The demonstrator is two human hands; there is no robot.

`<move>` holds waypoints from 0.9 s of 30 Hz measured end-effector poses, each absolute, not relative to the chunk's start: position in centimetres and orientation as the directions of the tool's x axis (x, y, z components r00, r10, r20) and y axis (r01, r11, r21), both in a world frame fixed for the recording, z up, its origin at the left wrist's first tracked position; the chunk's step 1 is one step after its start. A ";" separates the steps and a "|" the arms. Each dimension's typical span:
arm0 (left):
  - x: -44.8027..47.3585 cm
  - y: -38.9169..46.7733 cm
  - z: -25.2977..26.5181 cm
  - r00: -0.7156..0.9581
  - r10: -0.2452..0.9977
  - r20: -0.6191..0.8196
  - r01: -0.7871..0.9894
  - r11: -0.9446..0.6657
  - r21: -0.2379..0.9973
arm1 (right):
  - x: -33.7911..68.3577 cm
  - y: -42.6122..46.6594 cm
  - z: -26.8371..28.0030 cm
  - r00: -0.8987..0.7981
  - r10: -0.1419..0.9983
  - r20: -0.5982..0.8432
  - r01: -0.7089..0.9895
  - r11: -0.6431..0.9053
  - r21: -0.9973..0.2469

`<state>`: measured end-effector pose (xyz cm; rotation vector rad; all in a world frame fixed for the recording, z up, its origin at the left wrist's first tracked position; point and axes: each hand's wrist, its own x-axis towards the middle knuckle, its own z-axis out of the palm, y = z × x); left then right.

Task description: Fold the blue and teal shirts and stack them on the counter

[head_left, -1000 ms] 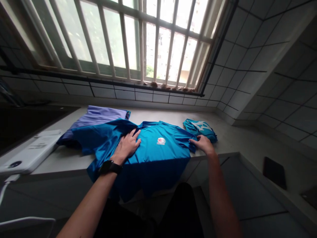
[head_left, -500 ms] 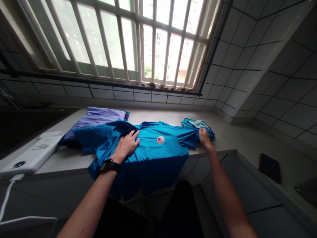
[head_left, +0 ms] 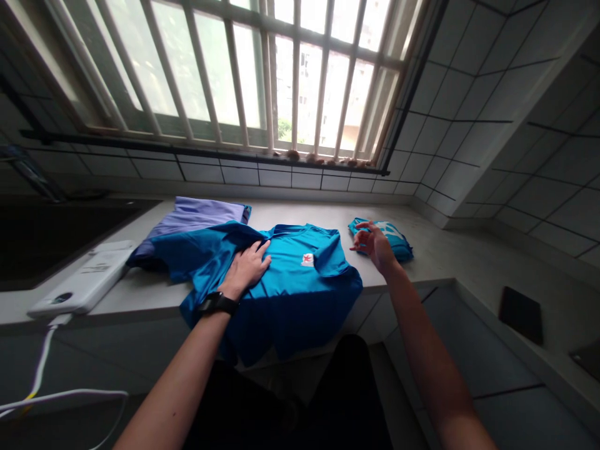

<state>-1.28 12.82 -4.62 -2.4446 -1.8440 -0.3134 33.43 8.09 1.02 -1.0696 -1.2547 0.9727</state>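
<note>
A blue T-shirt [head_left: 285,269] with a small red-and-white chest badge lies across the counter, its lower part hanging over the front edge. My left hand [head_left: 246,267] rests flat on it, fingers spread, left of the badge. The shirt's right sleeve [head_left: 332,255] is folded inward over the chest, partly against the badge. Just right of the shirt, my right hand [head_left: 372,244] is raised with loosely curled fingers apart, holding nothing. Behind that hand sits a folded teal garment [head_left: 396,240] with white print. A lavender folded cloth [head_left: 201,212] lies under the shirt's left side.
A white power bank [head_left: 87,281] with a plugged-in white cable lies at the counter's left. Beyond it are a dark sink [head_left: 60,237] and a faucet [head_left: 30,175]. A dark flat object [head_left: 520,314] lies on the right counter. A barred window stands behind.
My right hand has let go of the shirt's right sleeve, which now lies folded inward on the chest. My left hand stays on the shirt. The view has shifted slightly.
</note>
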 end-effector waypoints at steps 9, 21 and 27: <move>-1.1 12.5 -4.5 0.239 0.950 0.199 0.961 -0.261 0.093 | 28.9 8.3 -2.0 -0.245 0.963 0.114 0.910 0.269 -0.317; -1.0 12.4 -4.2 0.244 0.925 0.290 0.956 -0.279 0.087 | 26.8 12.2 -3.2 -0.015 0.995 -0.095 0.999 0.010 -0.051; -4.7 12.5 -0.5 0.040 0.888 0.459 0.992 -0.091 0.088 | 26.9 12.1 -4.1 -0.024 0.999 -0.029 0.998 0.022 -0.050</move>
